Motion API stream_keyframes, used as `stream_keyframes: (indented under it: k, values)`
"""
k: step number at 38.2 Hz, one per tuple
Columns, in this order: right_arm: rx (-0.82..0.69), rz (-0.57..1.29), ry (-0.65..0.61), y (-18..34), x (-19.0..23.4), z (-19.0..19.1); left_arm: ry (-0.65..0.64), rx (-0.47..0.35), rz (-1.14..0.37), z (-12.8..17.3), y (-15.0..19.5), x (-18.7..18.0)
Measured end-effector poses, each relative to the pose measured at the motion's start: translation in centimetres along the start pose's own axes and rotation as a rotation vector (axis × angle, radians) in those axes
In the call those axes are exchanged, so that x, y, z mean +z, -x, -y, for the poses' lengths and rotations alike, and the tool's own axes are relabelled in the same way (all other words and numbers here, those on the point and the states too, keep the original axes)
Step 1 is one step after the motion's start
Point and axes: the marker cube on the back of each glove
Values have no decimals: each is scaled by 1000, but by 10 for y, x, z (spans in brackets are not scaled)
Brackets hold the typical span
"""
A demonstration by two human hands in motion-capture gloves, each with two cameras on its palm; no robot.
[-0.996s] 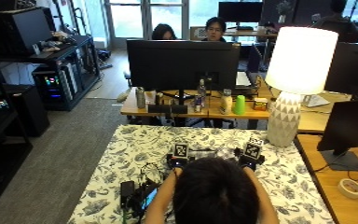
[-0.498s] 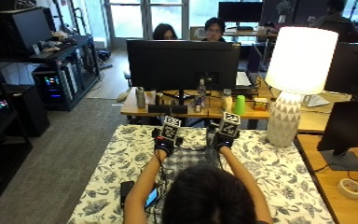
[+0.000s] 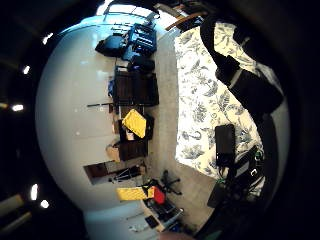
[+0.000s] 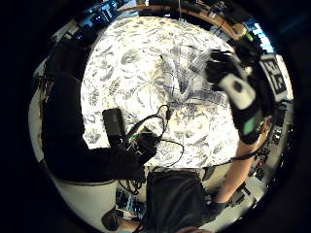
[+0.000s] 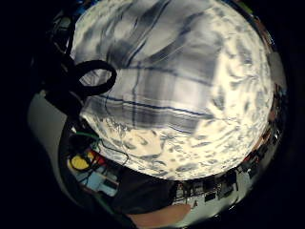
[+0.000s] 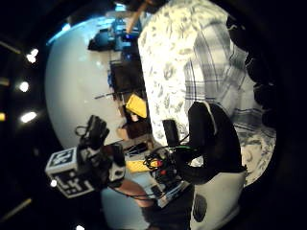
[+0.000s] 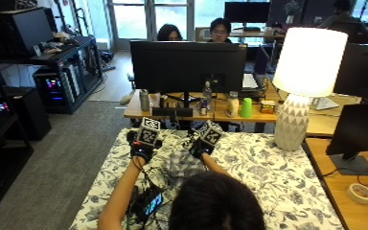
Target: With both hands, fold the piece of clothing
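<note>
An open office surrounds a counter draped in a floral-print cloth, with monitors, a white lamp and seated people further back.

Nearest the person, a dark phone and a knot of cables lie on the floral cloth by the near edge. Beyond them, mid-counter, the piece of clothing, a plaid garment in grey-white with dark lines, lies spread with some creases. Further on, the right hand sits low at the garment's far side, its fingers curled along the plaid fabric and apparently pinching it. The left hand hovers raised beside the garment's far left part, its fingers hanging loosely curled and holding no cloth that shows; the plaid lies below and to the inner side of them, apart from them.

The step in hand looks like taking hold of the far edge for a first fold. To do it well, the left hand should come down onto the matching far corner, so both hands hold the same edge level, lift it evenly, and bring it over without dragging the garment onto the cables.
</note>
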Motion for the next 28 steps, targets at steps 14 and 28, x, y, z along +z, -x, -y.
stream_keyframes:
  k: [14, 28]
  values:
    - [263, -204, -450, 17, -143, -80, 8, 10, -25, -7, -10, 3]
    - [345, -209, -348, -5, -135, -77, -4, -4, -33, -19, -22, -6]
